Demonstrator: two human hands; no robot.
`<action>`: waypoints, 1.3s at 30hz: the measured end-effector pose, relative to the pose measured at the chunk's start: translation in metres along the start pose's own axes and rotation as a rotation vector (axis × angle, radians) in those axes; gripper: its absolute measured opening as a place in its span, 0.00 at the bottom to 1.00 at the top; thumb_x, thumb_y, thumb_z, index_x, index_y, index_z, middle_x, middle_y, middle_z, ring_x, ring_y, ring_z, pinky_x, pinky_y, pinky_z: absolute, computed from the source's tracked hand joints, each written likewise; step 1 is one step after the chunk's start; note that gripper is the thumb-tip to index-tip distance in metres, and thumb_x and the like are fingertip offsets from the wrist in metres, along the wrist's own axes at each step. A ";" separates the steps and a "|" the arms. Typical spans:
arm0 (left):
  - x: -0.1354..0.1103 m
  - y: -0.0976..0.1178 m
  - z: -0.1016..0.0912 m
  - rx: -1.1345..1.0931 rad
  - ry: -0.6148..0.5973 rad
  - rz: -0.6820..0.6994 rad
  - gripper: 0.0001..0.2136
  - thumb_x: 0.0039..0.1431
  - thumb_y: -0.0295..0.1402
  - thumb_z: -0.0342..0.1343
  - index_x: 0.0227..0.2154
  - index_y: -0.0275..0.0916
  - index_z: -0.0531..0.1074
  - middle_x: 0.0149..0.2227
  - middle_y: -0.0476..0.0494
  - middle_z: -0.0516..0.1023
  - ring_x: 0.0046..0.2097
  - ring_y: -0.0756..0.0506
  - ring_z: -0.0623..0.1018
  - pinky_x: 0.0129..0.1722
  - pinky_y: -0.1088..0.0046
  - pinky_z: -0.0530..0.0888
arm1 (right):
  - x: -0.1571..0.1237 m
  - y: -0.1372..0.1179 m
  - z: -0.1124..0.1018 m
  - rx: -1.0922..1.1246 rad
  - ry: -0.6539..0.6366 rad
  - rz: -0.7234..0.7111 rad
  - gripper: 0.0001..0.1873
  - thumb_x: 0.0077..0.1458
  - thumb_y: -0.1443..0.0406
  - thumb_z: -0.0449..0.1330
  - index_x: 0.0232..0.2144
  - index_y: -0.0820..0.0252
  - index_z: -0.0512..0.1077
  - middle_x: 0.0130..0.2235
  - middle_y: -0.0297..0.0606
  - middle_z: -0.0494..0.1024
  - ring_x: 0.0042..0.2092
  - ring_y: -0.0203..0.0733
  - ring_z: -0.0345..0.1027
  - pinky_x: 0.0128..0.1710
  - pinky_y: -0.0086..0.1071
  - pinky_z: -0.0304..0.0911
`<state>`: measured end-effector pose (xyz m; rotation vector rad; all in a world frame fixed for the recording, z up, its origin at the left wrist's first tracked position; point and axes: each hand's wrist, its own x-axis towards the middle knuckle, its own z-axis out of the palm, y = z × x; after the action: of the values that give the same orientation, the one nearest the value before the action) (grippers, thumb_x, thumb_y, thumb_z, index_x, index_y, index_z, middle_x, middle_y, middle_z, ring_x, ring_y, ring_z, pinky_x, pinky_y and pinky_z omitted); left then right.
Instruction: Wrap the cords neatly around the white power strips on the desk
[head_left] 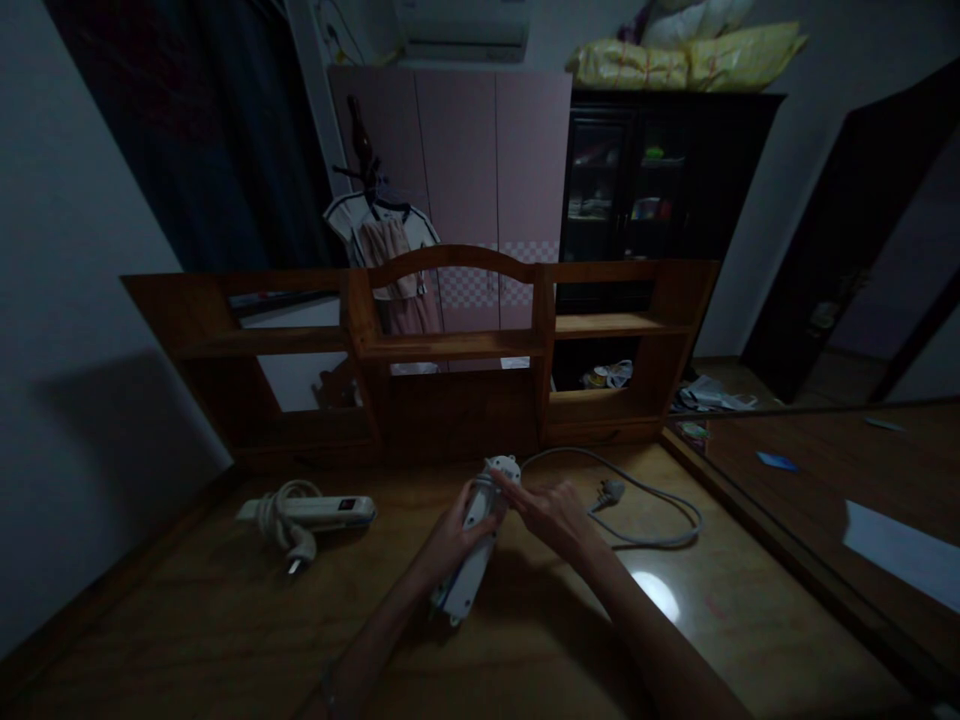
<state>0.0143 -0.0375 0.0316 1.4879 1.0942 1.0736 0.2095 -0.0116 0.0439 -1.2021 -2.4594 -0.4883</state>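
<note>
My left hand is wrapped round a white power strip, holding it tilted above the wooden desk. My right hand pinches the far end of that strip with its fingertips, near where the grey cable leaves it. The cable loops to the right across the desk and ends in a plug lying beside my right hand.
A second white power strip with its cord bundled lies on the desk at the left. A wooden shelf unit stands along the desk's back edge. Behind are a pink wardrobe and a dark cabinet. The room is dim.
</note>
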 end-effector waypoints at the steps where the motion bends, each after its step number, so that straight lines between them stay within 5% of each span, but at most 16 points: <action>1: 0.000 -0.001 0.000 -0.001 -0.006 0.011 0.28 0.53 0.43 0.58 0.56 0.43 0.61 0.53 0.42 0.72 0.52 0.40 0.73 0.51 0.65 0.69 | 0.000 0.000 0.000 0.004 -0.011 -0.010 0.32 0.61 0.66 0.50 0.64 0.46 0.45 0.29 0.34 0.80 0.25 0.35 0.71 0.22 0.28 0.45; 9: -0.001 -0.006 -0.004 0.118 0.033 0.049 0.36 0.53 0.41 0.58 0.63 0.40 0.52 0.58 0.39 0.67 0.55 0.39 0.70 0.54 0.64 0.65 | 0.000 -0.006 -0.007 -0.001 -0.032 -0.017 0.39 0.55 0.73 0.51 0.65 0.47 0.43 0.29 0.33 0.80 0.25 0.36 0.70 0.22 0.29 0.46; 19: -0.002 -0.006 -0.005 0.223 0.038 0.055 0.49 0.53 0.40 0.59 0.64 0.41 0.27 0.56 0.38 0.70 0.53 0.41 0.73 0.53 0.62 0.67 | 0.004 -0.016 -0.008 -0.031 -0.076 0.000 0.42 0.53 0.75 0.49 0.65 0.49 0.38 0.34 0.36 0.80 0.27 0.38 0.72 0.23 0.29 0.49; 24: -0.003 0.001 0.000 0.117 0.032 0.141 0.44 0.54 0.35 0.58 0.65 0.47 0.33 0.62 0.42 0.63 0.58 0.42 0.68 0.57 0.62 0.63 | 0.003 -0.018 -0.008 -0.028 -0.080 0.026 0.42 0.54 0.75 0.49 0.66 0.49 0.37 0.33 0.36 0.80 0.27 0.38 0.72 0.23 0.29 0.50; 32: 0.007 -0.007 -0.012 -0.126 0.090 -0.026 0.45 0.52 0.37 0.61 0.65 0.47 0.36 0.43 0.42 0.78 0.31 0.47 0.78 0.33 0.70 0.75 | 0.005 -0.012 -0.006 0.050 -0.013 0.157 0.30 0.62 0.58 0.51 0.64 0.51 0.48 0.36 0.39 0.81 0.30 0.40 0.74 0.25 0.29 0.50; 36: 0.008 -0.005 -0.025 -0.173 0.093 -0.068 0.46 0.53 0.39 0.61 0.65 0.51 0.32 0.41 0.42 0.78 0.27 0.48 0.78 0.26 0.70 0.76 | 0.002 0.010 -0.002 0.154 0.035 0.205 0.14 0.63 0.58 0.51 0.47 0.55 0.70 0.37 0.38 0.80 0.34 0.38 0.74 0.27 0.27 0.51; 39: 0.007 -0.001 -0.031 -0.164 0.075 -0.070 0.46 0.53 0.39 0.61 0.65 0.51 0.32 0.42 0.40 0.77 0.27 0.47 0.78 0.25 0.68 0.76 | 0.000 0.027 0.000 0.171 0.087 0.227 0.13 0.63 0.58 0.52 0.33 0.57 0.72 0.32 0.35 0.79 0.31 0.36 0.73 0.27 0.27 0.49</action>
<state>-0.0139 -0.0243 0.0362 1.2807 1.0754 1.1488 0.2310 0.0041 0.0476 -1.3362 -2.2066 -0.2554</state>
